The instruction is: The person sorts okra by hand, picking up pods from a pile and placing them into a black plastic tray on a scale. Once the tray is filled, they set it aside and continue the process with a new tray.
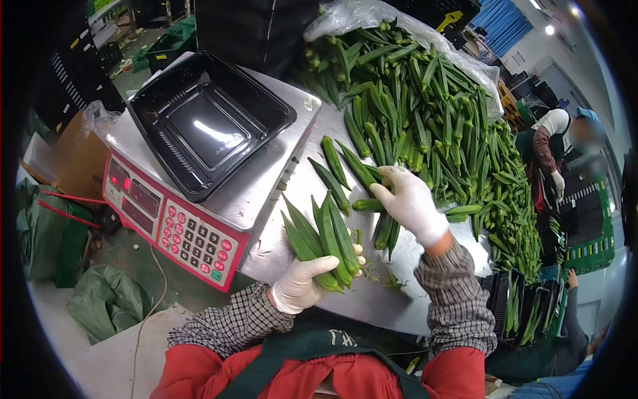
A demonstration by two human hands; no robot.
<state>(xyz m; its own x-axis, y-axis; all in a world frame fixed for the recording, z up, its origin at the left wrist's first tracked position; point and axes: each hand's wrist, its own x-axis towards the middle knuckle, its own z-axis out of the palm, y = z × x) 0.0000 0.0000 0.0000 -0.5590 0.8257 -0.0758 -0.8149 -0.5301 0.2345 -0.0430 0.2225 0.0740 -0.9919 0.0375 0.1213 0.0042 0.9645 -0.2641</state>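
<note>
My gloved left hand (pixel 302 286) is closed around a small bunch of okra (pixel 327 233), tips pointing up and away from me. Over the near edge of the okra pile (pixel 425 100), my gloved right hand (pixel 410 206) has its fingers and thumb pinched on the end of an okra pod (pixel 359 166). Part of that grip is hidden by the hand itself. A few loose pods (pixel 329 184) lie on the metal table (pixel 266 249) between the pile and the bunch. To the left, an empty black plastic tray (pixel 212 126) rests on the plate of a red-framed weighing scale (pixel 176 223).
Clear plastic sheeting (pixel 372 13) edges the pile at the back. Black crates with okra (pixel 512 306) stand at the right. One co-worker (pixel 555 136) is at the far right, another person's arm (pixel 571 306) below. A green bag (pixel 109 299) lies at lower left.
</note>
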